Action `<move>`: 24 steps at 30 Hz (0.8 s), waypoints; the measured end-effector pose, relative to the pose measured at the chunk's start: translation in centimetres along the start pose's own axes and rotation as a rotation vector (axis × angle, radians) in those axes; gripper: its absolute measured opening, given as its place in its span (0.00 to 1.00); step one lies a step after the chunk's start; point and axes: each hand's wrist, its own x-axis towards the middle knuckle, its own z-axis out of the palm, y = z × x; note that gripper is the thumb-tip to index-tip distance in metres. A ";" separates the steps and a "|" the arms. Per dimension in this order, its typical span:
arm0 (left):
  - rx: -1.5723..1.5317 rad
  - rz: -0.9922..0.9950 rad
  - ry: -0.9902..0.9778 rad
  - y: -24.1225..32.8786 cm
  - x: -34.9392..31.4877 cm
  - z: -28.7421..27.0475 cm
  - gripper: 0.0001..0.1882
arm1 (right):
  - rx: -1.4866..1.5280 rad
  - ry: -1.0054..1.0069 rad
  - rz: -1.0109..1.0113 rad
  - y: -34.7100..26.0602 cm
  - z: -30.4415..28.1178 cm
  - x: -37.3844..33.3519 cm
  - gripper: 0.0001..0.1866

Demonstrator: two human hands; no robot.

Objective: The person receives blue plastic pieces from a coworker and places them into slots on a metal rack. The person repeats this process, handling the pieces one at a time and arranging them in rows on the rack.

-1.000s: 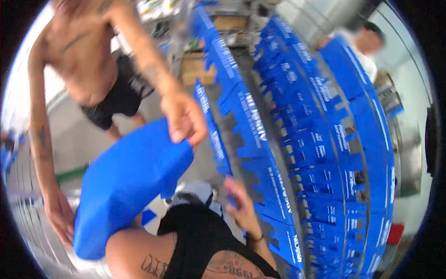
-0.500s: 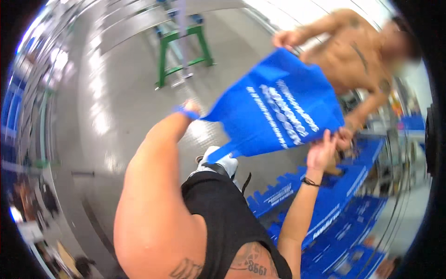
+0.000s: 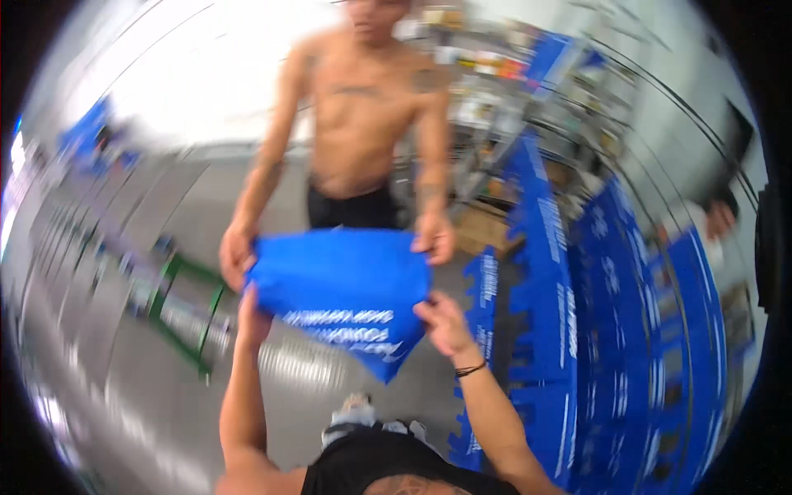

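A blue cloth (image 3: pixel 338 268) stretches between two people on the feed I watch from afar, its broad body at the middle of the scene and its tapered end drooping toward my near side. At the cloth's left edge, my left hand (image 3: pixel 254 320) is clamped on the fabric, though blur hides just how its fingers lie. Across from it, my right hand (image 3: pixel 446 325), a dark bracelet (image 3: pixel 470 370) at its wrist, pinches the right edge between thumb and fingers. The hands are well apart, with the cloth between them.

Facing me on the far side, a bare-chested co-worker (image 3: pixel 359 120) in black shorts (image 3: pixel 351 208) grips the same cloth, one hand (image 3: pixel 238 252) on its far left corner, the other hand (image 3: pixel 435 237) on its far right. White print runs across the near part of the cloth.

To the right, I see long rows of blue pieces (image 3: pixel 544 330), notched along their edges and marked in white. A carton (image 3: pixel 487 229) sits near their far end. At far right, I make out a second person (image 3: pixel 709 239) in white. A green stand (image 3: pixel 177 343) occupies the floor at left.
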 end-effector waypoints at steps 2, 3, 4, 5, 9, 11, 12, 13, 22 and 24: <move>-0.008 -0.007 0.166 0.2 -0.4 4.2 0.28 | -0.117 0.052 0.031 -1.8 0.3 -1.0 0.16; 0.014 -0.043 0.296 0.7 -0.6 3.9 0.30 | -0.027 0.051 -0.014 -0.9 -0.4 -1.1 0.16; -0.018 -0.047 0.245 2.0 -0.4 4.6 0.30 | -0.107 0.075 -0.041 -0.5 -0.5 -1.0 0.15; 0.122 -0.035 0.195 2.8 0.0 3.0 0.26 | -0.194 0.090 -0.027 -1.2 -0.4 -1.2 0.14; 0.960 -0.120 0.084 3.3 3.4 10.5 0.29 | -0.138 0.267 -0.151 -5.6 -2.2 -8.0 0.13; 1.510 0.285 -0.355 -0.7 6.4 10.1 0.28 | -0.284 0.451 -0.188 -7.9 -3.4 -13.1 0.14; 1.250 0.143 -0.330 -3.4 7.7 11.4 0.26 | -0.252 0.512 -0.222 -7.7 -4.1 -15.0 0.15; 0.907 0.000 -0.374 -5.3 9.8 14.2 0.24 | -0.226 0.570 -0.254 -8.1 -4.8 -16.9 0.16; 0.203 -0.289 -0.375 -11.8 15.3 39.6 0.21 | -0.414 0.691 -0.366 -18.8 -4.9 -25.1 0.27; 0.211 -0.362 -0.445 -13.0 16.6 43.4 0.20 | -0.496 0.746 -0.316 -20.0 -6.0 -26.3 0.27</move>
